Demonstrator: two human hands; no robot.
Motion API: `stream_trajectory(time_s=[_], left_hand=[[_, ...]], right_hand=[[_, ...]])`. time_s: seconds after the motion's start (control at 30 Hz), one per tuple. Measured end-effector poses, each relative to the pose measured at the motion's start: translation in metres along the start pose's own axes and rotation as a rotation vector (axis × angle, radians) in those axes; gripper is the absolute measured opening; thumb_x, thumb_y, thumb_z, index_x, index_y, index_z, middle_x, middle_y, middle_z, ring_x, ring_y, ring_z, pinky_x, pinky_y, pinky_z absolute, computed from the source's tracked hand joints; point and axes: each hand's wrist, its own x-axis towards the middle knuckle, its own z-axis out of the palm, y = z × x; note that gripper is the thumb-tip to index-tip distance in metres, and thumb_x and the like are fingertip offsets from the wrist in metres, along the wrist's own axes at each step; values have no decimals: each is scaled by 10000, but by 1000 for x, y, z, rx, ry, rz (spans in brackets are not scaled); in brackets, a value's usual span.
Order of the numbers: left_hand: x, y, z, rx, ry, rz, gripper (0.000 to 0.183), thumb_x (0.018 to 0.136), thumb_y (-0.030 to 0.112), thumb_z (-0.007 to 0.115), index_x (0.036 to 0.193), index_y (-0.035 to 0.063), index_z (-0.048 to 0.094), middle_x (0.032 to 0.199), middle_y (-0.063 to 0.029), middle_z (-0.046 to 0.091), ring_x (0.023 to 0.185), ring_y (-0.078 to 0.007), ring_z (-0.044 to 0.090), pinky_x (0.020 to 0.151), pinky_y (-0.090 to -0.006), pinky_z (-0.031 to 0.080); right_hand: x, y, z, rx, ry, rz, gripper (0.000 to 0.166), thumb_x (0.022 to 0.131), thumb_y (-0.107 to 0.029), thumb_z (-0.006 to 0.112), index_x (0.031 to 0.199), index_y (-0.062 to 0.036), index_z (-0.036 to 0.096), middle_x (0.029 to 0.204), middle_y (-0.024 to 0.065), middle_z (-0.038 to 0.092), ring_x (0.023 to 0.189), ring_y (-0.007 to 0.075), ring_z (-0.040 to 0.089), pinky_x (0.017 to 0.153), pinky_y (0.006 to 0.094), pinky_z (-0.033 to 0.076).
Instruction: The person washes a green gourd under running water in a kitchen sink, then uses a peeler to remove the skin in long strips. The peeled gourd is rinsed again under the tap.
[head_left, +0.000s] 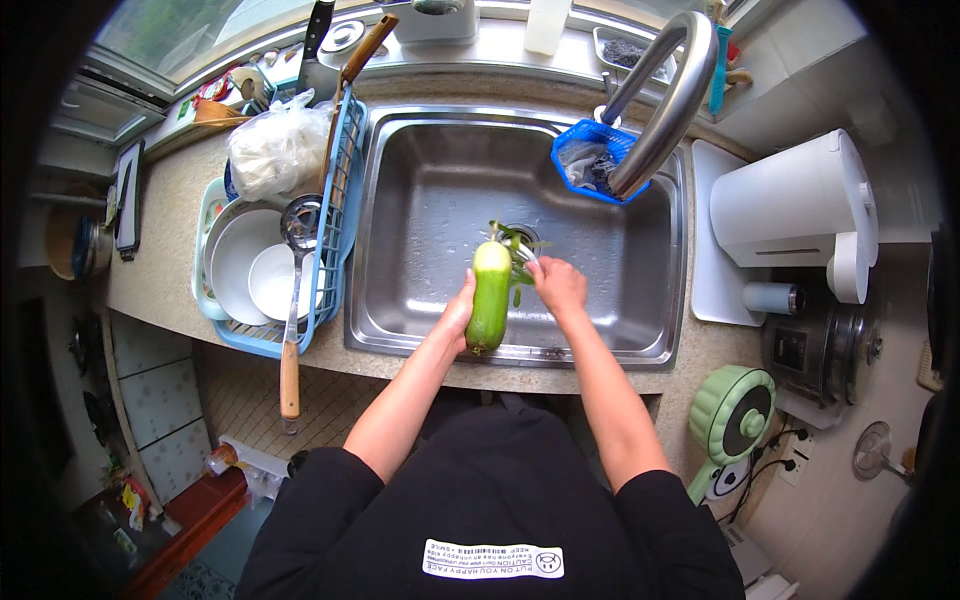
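Note:
Over the front of the steel sink (427, 210), my left hand (454, 315) grips a thick green gourd (489, 307) from its left side. The gourd's far end is pale where the skin is off; the near end keeps its darker skin. My right hand (561, 286) is closed around a peeler (528, 252), whose handle shows white and whose head is partly hidden by peel. It is just right of the gourd's far end. Green peel strips (519, 279) hang or lie around the drain (520, 231), some of them behind the peeler.
A blue dish rack (337, 217) with bowls (232, 259) and a long-handled ladle (292, 322) borders the sink on the left. The curved faucet (679, 97) arches over a blue strainer basket (559, 154). At right stand a white water dispenser (780, 202) and a green lidded pan (705, 409).

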Motion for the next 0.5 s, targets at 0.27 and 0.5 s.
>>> stream_trajectory(time_s=[0.27, 0.5], left_hand=[[-9, 10, -3, -233, -254, -18, 542, 845, 524, 455, 1124, 60, 484, 899, -167, 595, 679, -261, 615, 591, -369, 536], [5, 14, -5, -384, -137, 23, 577, 834, 536, 465, 1122, 37, 498, 920, -168, 598, 743, -268, 620, 687, -406, 535]], right_hand=[[-13, 6, 7, 206, -76, 201, 336, 878, -376, 453, 923, -69, 580, 788, 181, 623, 783, 393, 593, 663, 468, 464], [-72, -50, -39, 427, -21, -172, 292, 889, -352, 433, 882, -99, 578, 819, 131, 615, 730, 345, 593, 612, 457, 454]])
